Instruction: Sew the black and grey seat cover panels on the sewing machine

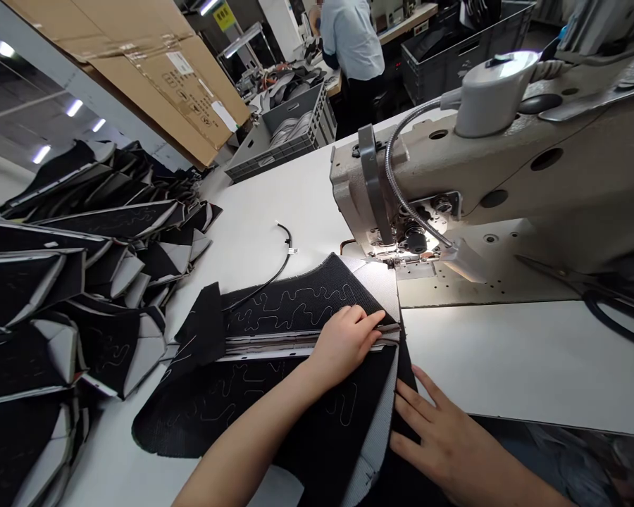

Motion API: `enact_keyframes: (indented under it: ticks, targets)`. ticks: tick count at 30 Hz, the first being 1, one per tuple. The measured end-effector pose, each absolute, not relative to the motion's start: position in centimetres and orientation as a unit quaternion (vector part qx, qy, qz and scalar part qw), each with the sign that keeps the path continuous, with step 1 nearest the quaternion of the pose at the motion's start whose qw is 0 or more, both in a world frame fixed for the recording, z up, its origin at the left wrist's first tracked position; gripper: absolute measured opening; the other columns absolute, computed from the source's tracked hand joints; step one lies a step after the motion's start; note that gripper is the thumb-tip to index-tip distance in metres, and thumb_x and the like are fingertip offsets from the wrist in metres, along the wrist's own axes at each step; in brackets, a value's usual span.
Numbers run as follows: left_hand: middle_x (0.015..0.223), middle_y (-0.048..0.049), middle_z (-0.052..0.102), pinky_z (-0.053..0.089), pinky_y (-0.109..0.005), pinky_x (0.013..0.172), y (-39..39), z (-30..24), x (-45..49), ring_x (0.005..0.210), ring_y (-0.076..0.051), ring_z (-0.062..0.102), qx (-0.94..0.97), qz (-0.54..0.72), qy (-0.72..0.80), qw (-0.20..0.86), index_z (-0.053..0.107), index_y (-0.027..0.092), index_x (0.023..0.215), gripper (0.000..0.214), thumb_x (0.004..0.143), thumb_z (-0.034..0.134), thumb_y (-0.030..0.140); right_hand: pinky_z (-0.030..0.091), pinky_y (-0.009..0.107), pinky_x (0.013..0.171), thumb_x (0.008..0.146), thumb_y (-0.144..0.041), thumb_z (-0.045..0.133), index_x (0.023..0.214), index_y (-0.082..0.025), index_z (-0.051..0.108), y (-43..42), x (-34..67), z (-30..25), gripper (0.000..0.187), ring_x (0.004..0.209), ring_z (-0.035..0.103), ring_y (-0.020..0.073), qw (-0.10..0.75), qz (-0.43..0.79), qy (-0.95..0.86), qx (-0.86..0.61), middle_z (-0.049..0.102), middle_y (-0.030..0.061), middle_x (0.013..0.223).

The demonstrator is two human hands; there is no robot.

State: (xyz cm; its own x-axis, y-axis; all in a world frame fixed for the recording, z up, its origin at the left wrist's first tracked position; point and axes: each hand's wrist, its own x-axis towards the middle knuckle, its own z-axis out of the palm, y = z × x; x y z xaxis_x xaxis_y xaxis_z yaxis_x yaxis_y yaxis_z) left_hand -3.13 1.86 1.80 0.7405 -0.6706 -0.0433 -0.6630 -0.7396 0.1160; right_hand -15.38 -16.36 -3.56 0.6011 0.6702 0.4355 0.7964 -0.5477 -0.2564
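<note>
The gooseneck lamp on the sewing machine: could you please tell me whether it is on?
On: the lamp brightly lights the nearby parts of the sewing machine.

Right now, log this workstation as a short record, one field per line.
Left hand: on the black fabric, fingertips by the pale seam strips
Right hand: fingers spread, touching the fabric near its right edge
Sewing machine: needle area brightly lit
Tabletop: white
Cable: black, curved, with a small white tag
Scissors: to the right, by the machine
Left side: stacked black-and-grey pieces
Background: cardboard box, grey crate, person in light blue
</note>
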Motion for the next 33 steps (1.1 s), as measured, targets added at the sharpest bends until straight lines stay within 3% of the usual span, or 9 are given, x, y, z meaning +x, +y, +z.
enact_keyframes:
  ticks: [6, 14, 18, 24, 33]
  targets:
    - [0.085, -0.0031, 0.058, 0.044, -0.027, 0.068, 1.6, 1.2, -3.0, 0.077, -0.015, 0.050, 0.924, 0.014, -0.379, 0.054, 0.064, 0.023, 0.112, 0.024, 0.094, 0.047, 0.024, 0.021, 0.048, 0.113, 0.085, -0.020, 0.051, 0.110, -0.024, 0.060, -16.3, -16.1, -4.4, 0.027, 0.130, 0.037, 0.0240, 0.234, -0.174, -0.416, -0.862, 0.055, 0.0091, 0.128]
    - [0.082, -0.0024, 0.060, 0.039, -0.026, 0.064, -0.1, 0.2, -1.3, 0.074, -0.014, 0.049, 0.928, 0.101, -0.358, 0.028, 0.068, 0.027, 0.103, 0.027, 0.096, 0.043, 0.023, 0.030, 0.049, 0.109, 0.085, -0.028, 0.055, 0.107, -0.025, 0.062, -17.2, -14.6, -3.9, 0.023, 0.132, 0.035, 0.0272, 0.255, -0.138, -0.413, -0.863, 0.054, 0.0105, 0.130]
    - [0.086, -0.0026, 0.060, 0.041, -0.027, 0.068, -0.9, 0.5, 0.2, 0.076, -0.015, 0.050, 0.941, 0.059, -0.333, 0.027, 0.070, 0.027, 0.101, 0.027, 0.093, 0.045, 0.019, 0.027, 0.050, 0.111, 0.085, -0.029, 0.057, 0.119, -0.024, 0.059, -18.0, -13.2, -3.7, 0.034, 0.135, 0.029, 0.0286, 0.259, -0.112, -0.428, -0.859, 0.049, 0.0119, 0.135]
    - [0.093, -0.0032, 0.059, 0.044, -0.030, 0.079, -1.9, 1.3, 2.6, 0.087, -0.018, 0.051, 0.953, -0.020, -0.298, 0.046, 0.068, 0.029, 0.107, 0.035, 0.087, 0.044, 0.013, 0.025, 0.050, 0.112, 0.084, -0.024, 0.058, 0.116, -0.023, 0.061, -18.0, -10.6, -3.6, 0.032, 0.135, 0.028, 0.0280, 0.250, -0.082, -0.447, -0.855, 0.049, 0.0100, 0.134]
    - [0.106, -0.0049, 0.059, 0.042, -0.038, 0.089, -2.6, 1.1, 4.6, 0.101, -0.023, 0.049, 0.959, -0.025, -0.277, 0.044, 0.067, 0.029, 0.109, 0.036, 0.086, 0.042, 0.017, 0.028, 0.050, 0.110, 0.082, -0.016, 0.053, 0.113, -0.021, 0.061, -18.0, -6.9, -3.0, 0.032, 0.126, 0.041, 0.0271, 0.238, -0.098, -0.449, -0.856, 0.052, 0.0098, 0.131]
